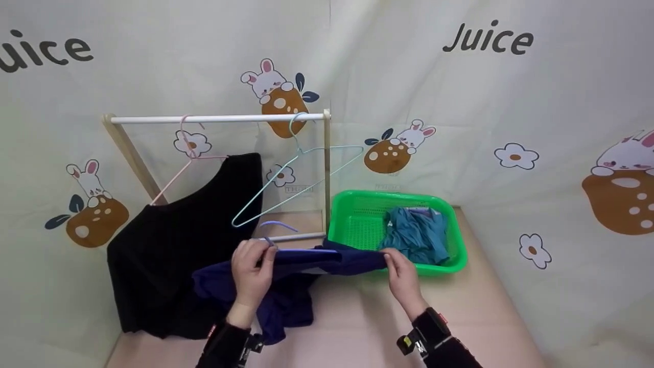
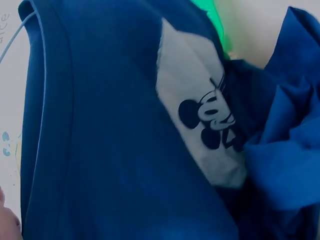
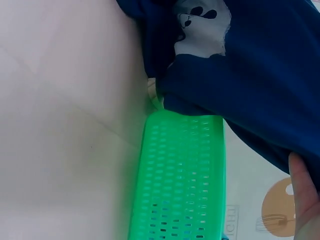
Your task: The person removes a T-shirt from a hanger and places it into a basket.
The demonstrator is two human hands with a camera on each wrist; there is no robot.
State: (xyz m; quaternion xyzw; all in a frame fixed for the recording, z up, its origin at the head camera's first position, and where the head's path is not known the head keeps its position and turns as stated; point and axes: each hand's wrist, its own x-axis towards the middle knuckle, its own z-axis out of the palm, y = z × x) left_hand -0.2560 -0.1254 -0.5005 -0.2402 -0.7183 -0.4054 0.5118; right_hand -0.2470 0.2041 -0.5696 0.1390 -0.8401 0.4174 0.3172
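A navy blue garment point(image 1: 306, 263) with a white cartoon print point(image 2: 205, 125) is stretched between both hands above the table. My left hand point(image 1: 251, 268) grips its left part together with a purple hanger point(image 1: 278, 225) whose hook pokes up above the cloth. At the garment's right end, my right hand point(image 1: 401, 271) pinches the cloth beside the green basket point(image 1: 352, 214). In the right wrist view the navy garment point(image 3: 260, 85) hangs over the green basket point(image 3: 180, 175).
A white rail rack point(image 1: 219, 118) holds a pink hanger point(image 1: 186, 148) with a black garment point(image 1: 179, 240) and a bare light blue hanger point(image 1: 296, 174). The basket holds a teal garment point(image 1: 416, 235). A printed curtain backs the pink table point(image 1: 357, 322).
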